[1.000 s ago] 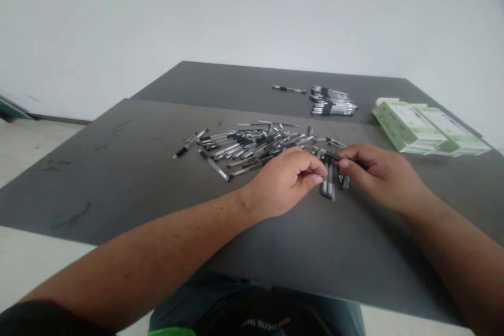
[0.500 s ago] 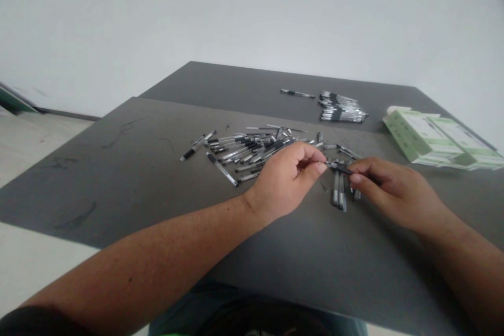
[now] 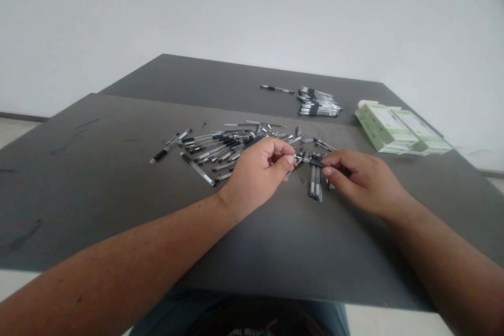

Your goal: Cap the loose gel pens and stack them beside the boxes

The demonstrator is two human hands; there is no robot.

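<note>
Between my two hands a pen [image 3: 309,160] lies roughly level above the table. My left hand [image 3: 262,170] pinches its left, tip-side end with thumb and forefinger. My right hand [image 3: 356,178] grips the dark right part between thumb and fingers. The small part inside my left fingertips is hidden. Just below the held pen, a few pen caps or barrels [image 3: 315,184] lie side by side on the table. A loose pile of pens and pen parts [image 3: 220,147] spreads left of and behind my left hand.
Stacked pens [image 3: 319,102] lie at the back, with a single pen [image 3: 276,88] to their left. Green and white boxes [image 3: 394,128] stand at the right. The dark table [image 3: 118,168] meets a pale wall [image 3: 252,10].
The view has turned slightly to the right, so everything appears shifted left. Both hands keep hold of the pen in much the same pose.
</note>
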